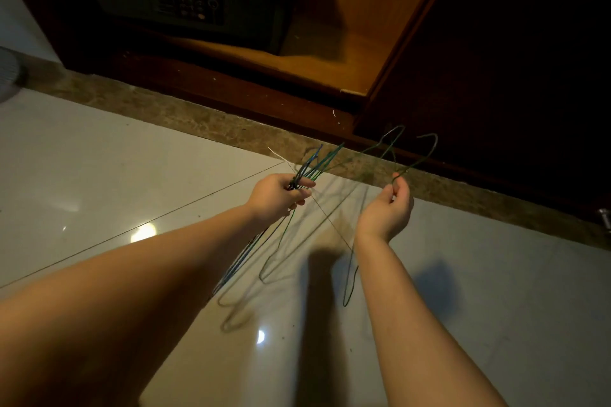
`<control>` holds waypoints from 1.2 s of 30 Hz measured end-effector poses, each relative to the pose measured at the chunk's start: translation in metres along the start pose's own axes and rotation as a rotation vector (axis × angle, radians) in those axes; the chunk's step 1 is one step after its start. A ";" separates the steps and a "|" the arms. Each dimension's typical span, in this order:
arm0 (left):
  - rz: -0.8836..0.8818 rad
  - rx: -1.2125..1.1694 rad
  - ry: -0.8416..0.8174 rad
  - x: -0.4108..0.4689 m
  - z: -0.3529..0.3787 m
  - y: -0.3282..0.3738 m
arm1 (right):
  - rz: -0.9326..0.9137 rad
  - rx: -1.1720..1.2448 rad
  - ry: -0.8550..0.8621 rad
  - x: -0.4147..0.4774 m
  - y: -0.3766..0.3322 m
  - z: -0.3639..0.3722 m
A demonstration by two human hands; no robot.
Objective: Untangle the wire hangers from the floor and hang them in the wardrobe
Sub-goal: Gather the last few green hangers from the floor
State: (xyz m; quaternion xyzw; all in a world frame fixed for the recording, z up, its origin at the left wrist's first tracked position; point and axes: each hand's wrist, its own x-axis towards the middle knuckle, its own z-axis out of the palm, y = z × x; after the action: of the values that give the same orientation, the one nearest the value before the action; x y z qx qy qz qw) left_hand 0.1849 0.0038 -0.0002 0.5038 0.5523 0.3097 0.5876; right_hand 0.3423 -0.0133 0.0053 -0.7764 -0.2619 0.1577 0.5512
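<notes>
Above the tiles, tangled green-blue wire hangers

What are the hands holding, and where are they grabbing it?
The left hand grips a bunch of wire hangers at their twisted necks. The right hand pinches a green hanger just below its hook.

Bunch of wire hangers: thin blue, green and pale wires, necks gathered in left hand, hooks fanning up towards wardrobe, triangular bodies hanging below the wrist, blurred. Single green hanger: twisted neck pinched by right hand, hook upward, body trailing down beside forearm. Wires cross between hands. Wardrobe: brown wood, open, just beyond hangers.
</notes>
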 end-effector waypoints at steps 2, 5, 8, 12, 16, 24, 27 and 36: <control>0.005 -0.029 0.037 0.000 0.001 0.000 | 0.006 0.025 0.009 0.002 -0.003 -0.002; 0.015 -0.107 0.094 0.001 0.001 0.002 | -0.009 0.043 0.016 0.001 -0.006 -0.005; 0.031 -0.152 0.129 0.002 0.002 0.007 | -0.055 0.057 -0.010 -0.002 -0.011 -0.003; 0.031 -0.234 0.131 0.003 0.009 0.018 | -0.116 0.014 -0.120 -0.015 -0.013 0.008; 0.037 -0.303 0.107 0.002 0.019 0.026 | -0.116 -0.023 -0.253 -0.043 -0.010 0.019; 0.007 -0.380 0.109 0.003 0.019 0.030 | -0.121 -0.031 -0.362 -0.068 -0.014 0.032; -0.039 -0.412 0.098 0.002 0.014 0.031 | -0.104 -0.049 -0.427 -0.068 -0.013 0.035; -0.097 -0.384 0.244 -0.004 -0.014 0.010 | 0.083 -0.117 -0.540 -0.062 0.017 0.047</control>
State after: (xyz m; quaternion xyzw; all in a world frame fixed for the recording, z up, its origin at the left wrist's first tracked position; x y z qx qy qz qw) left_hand 0.1725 0.0065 0.0127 0.3146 0.5736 0.4392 0.6157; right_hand 0.2705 -0.0175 -0.0295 -0.7468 -0.3759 0.3658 0.4089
